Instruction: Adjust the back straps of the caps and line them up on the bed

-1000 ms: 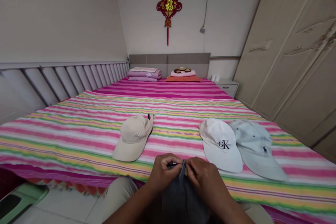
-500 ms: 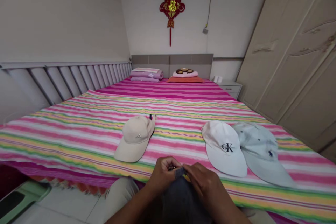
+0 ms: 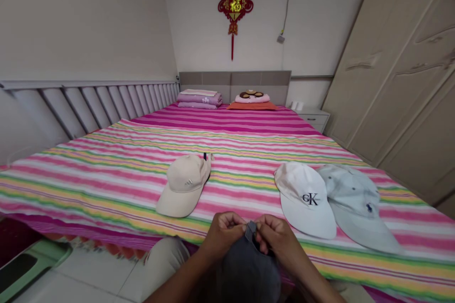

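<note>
My left hand and my right hand hold a dark grey cap low in front of me, their fingers pinching the strap at its back. Most of the cap's crown shows below my hands, and its peak is hidden. On the striped bedsheet, a beige cap lies to the left of my hands. To the right, a white cap with black "CK" lettering overlaps a pale blue cap with a navy logo.
The bed runs ahead to a grey headboard, with folded lilac bedding and an orange cushion at the far end. A cream wardrobe stands on the right, and a slatted panel lines the left side.
My fingers have shifted along the grey cap's back strap, and my hands sit a little closer together. The view has turned slightly; the caps on the bed have not moved.
</note>
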`<state>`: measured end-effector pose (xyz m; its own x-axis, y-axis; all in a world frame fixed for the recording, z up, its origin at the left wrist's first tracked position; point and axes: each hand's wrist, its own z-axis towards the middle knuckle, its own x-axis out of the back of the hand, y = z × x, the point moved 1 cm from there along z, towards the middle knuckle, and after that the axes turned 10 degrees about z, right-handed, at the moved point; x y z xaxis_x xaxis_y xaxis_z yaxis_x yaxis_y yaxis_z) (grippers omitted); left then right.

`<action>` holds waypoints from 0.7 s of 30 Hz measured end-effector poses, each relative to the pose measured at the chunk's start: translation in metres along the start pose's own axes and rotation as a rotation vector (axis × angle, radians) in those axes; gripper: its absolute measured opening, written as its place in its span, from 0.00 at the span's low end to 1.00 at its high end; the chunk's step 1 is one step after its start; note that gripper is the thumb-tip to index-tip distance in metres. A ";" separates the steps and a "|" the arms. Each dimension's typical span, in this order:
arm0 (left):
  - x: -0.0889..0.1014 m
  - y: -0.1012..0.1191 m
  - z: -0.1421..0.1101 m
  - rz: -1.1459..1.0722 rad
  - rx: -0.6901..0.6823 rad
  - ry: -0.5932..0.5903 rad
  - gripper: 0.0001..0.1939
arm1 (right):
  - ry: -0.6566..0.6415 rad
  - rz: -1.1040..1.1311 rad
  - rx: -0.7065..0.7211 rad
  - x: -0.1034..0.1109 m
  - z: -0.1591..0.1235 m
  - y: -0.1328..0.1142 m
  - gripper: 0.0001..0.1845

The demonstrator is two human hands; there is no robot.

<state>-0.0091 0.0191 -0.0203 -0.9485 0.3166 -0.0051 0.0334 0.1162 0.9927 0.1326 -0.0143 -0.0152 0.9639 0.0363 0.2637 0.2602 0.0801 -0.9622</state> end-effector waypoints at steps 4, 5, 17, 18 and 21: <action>0.004 -0.001 0.001 -0.018 0.024 0.007 0.07 | 0.046 -0.060 0.173 0.000 -0.003 0.002 0.10; 0.004 -0.001 0.001 -0.021 0.027 0.010 0.07 | 0.054 -0.170 0.304 0.000 -0.005 0.001 0.13; 0.006 0.001 -0.003 -0.007 -0.013 -0.007 0.07 | 0.099 -0.126 0.319 -0.010 -0.003 -0.001 0.09; 0.006 0.000 -0.004 -0.003 -0.017 -0.011 0.07 | 0.103 0.062 0.164 -0.011 -0.001 -0.001 0.08; 0.007 -0.002 -0.004 -0.011 -0.015 -0.008 0.09 | 0.058 0.467 -0.093 -0.010 0.003 0.001 0.07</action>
<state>-0.0170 0.0169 -0.0220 -0.9462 0.3231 -0.0170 0.0181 0.1052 0.9943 0.1228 -0.0115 -0.0182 0.9798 -0.0089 -0.1998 -0.1999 -0.0213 -0.9796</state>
